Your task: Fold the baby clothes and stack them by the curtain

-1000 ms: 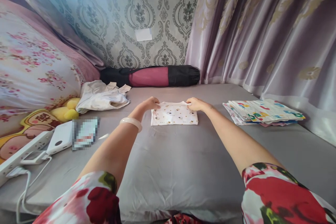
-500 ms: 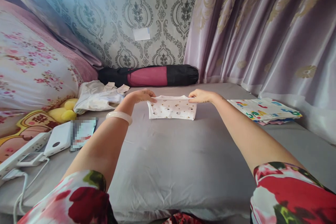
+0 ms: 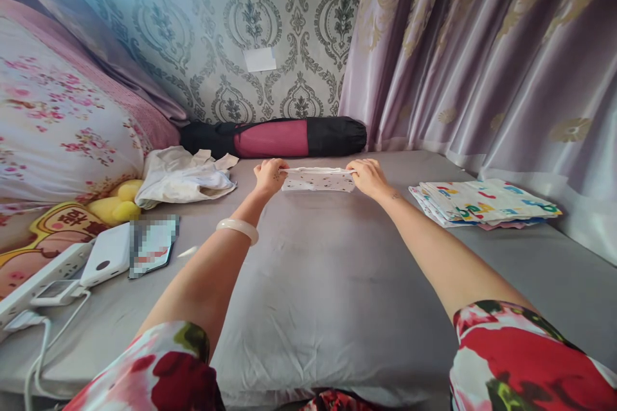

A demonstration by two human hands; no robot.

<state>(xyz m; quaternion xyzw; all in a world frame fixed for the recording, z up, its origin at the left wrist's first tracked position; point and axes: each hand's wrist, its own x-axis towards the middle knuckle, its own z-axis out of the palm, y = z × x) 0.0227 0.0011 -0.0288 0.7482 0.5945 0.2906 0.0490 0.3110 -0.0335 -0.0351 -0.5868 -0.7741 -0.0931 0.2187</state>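
A small white garment [image 3: 317,181] with a scattered print is stretched between my two hands over the grey sheet. Its top edge runs nearly straight from one hand to the other. My left hand [image 3: 270,177], below a white bangle [image 3: 238,229] on the forearm, pinches the left corner. At the right corner, my right hand [image 3: 367,176] has its fingers closed on the cloth. The printed face is foreshortened, and whether its lower edge touches the sheet I cannot tell.
Folded colourful-print cloths [image 3: 486,201] lie at the right. Crumpled white clothing [image 3: 186,174] sits at the left, near a power strip [image 3: 45,279], a white power bank [image 3: 107,253] and a phone-like item [image 3: 166,250]. A black-and-pink rolled bag [image 3: 270,139] lies along the wall.
Both hands have turned knuckles-up and moved slightly away from me. The garment's held edge has risen a little, and less of its printed face shows.
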